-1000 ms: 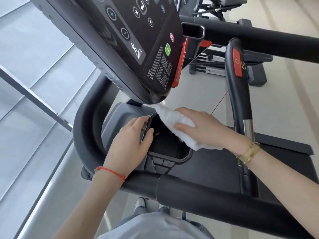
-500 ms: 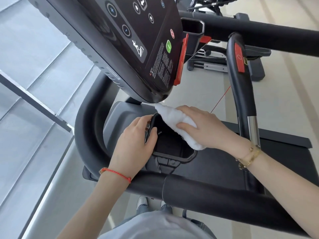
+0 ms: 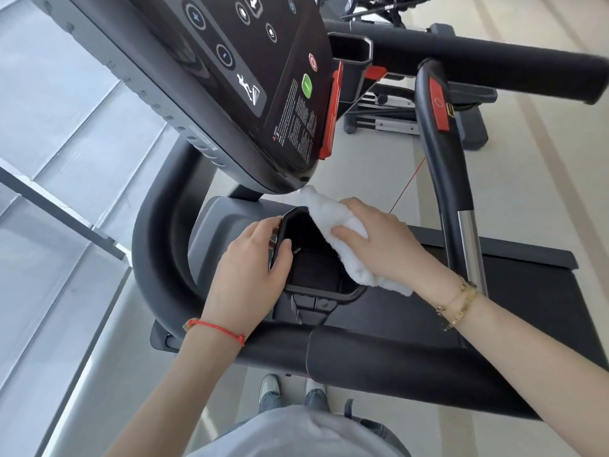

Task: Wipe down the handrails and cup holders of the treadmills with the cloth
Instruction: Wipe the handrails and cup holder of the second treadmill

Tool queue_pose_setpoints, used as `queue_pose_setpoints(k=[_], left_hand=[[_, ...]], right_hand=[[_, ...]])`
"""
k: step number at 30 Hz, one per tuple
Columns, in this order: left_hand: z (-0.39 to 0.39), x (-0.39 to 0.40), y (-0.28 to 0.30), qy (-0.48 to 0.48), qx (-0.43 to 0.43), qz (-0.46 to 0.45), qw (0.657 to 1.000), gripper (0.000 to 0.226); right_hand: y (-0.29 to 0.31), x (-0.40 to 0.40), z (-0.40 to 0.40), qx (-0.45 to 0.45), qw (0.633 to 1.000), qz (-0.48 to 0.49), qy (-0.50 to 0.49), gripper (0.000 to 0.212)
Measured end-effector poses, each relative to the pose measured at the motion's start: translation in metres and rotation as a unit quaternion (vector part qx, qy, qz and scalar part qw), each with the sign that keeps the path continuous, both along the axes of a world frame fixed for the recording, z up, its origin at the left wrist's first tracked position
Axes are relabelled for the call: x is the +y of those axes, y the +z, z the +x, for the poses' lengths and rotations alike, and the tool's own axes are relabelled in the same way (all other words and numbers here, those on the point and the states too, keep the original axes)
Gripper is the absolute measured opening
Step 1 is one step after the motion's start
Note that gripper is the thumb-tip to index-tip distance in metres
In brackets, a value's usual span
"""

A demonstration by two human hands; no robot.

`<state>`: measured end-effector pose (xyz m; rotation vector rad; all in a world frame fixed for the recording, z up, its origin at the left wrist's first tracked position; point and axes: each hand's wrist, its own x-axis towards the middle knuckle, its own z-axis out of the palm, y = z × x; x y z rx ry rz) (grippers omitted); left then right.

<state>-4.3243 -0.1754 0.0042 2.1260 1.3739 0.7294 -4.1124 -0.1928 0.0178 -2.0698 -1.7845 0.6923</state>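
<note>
Cloth (image 3: 342, 239), white and bunched, lies draped over the 3 o'clock rim of the black cup holder (image 3: 316, 268), its upper tip reaching toward 12 o'clock, just under the lower edge of the console (image 3: 230, 94). Right hand (image 3: 382, 239) presses down on it, fingers curled over the fabric and gripping it against the rim. Left hand (image 3: 253, 272) grips the cup holder's 9 o'clock edge, thumb hooked inside, fingers wrapped on the outside. A red string bracelet (image 3: 217, 328) circles the left wrist, gold bracelets (image 3: 458, 301) the right. Cup holder sits in the grey tray (image 3: 217, 225) below the console. Curved black handrail (image 3: 155, 252) sweeps round at 9 o'clock and runs across at 6 o'clock beneath both forearms. At 2 o'clock stands an upright grip bar (image 3: 441, 159) with a red button and a chrome section. Treadmill belt (image 3: 527, 308) stretches at 4 o'clock. Shoes (image 3: 270, 387) show at 6 o'clock.
</note>
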Motion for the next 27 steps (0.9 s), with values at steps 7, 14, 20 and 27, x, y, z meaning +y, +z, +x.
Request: queue_pose_setpoints(k=[7, 14, 20, 27], left_hand=[[0.0, 0.001, 0.0, -0.006, 0.006, 0.0, 1.0, 0.037], [0.0, 0.002, -0.003, -0.008, 0.007, 0.001, 1.0, 0.037], [-0.001, 0.002, 0.0, -0.017, 0.005, 0.008, 1.0, 0.036], [-0.002, 0.001, 0.0, -0.01, 0.009, -0.008, 1.0, 0.04]], right_hand=[[0.005, -0.02, -0.016, 0.077, 0.994, -0.008, -0.074, 0.043], [0.004, -0.031, -0.027, 0.098, 0.988, -0.048, -0.108, 0.058], [0.009, -0.032, -0.022, 0.121, 0.988, -0.047, -0.089, 0.055], [0.002, -0.023, -0.018, 0.072, 0.995, -0.014, -0.064, 0.053]])
